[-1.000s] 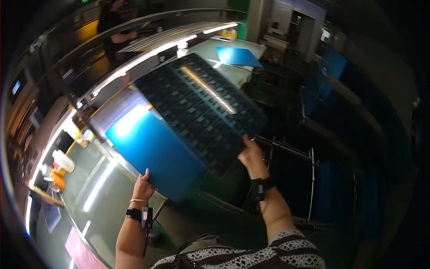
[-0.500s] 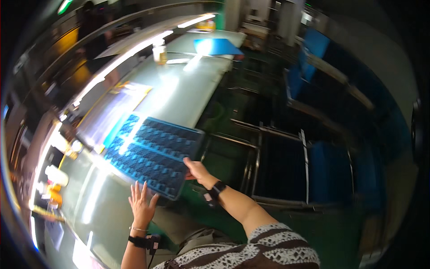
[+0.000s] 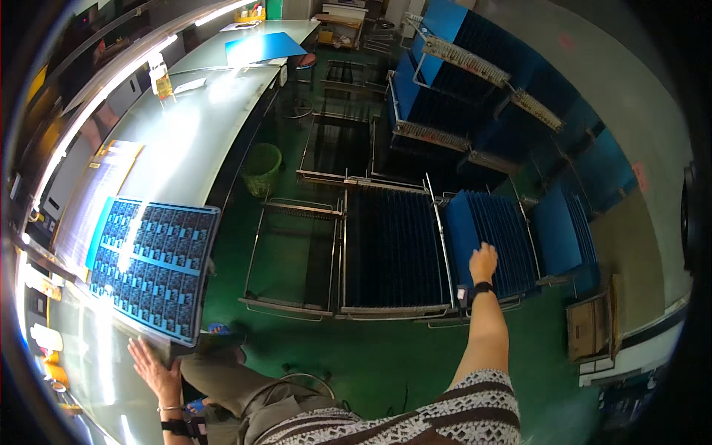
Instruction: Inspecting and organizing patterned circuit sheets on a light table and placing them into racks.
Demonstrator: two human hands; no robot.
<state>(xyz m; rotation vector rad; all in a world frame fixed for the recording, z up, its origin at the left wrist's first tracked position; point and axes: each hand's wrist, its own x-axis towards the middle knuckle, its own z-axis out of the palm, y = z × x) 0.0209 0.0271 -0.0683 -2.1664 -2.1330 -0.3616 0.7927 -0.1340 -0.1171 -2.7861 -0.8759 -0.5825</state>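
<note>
Patterned panel (image 3: 153, 265) just beyond left hand (image 3: 158, 373), right hand (image 3: 483, 262) at blue panels (image 3: 501, 231)

No lettering or numbers can be read. The faint red marks (image 3: 639, 175) on the smooth grey wall (image 3: 615, 89) are too blurred, any print on the flat, yellow-edged sheet (image 3: 95, 196) too small.

A factory workshop is showing here, judging by its fittings. Flat, rectangular blue panels (image 3: 463, 226) are standing on edge in close rows, filling silvery metal-framed racks (image 3: 397, 309) on a smooth green floor (image 3: 389, 356). A long, pale, glossy-topped workbench (image 3: 189, 141) is running along the left, and bright white tube lights (image 3: 96, 104) are shining along it. On it, a rectangular blue-and-black panel with a repeating grid pattern (image 3: 167, 230) is lying near a clear bottle of yellowish liquid (image 3: 161, 80).
</note>
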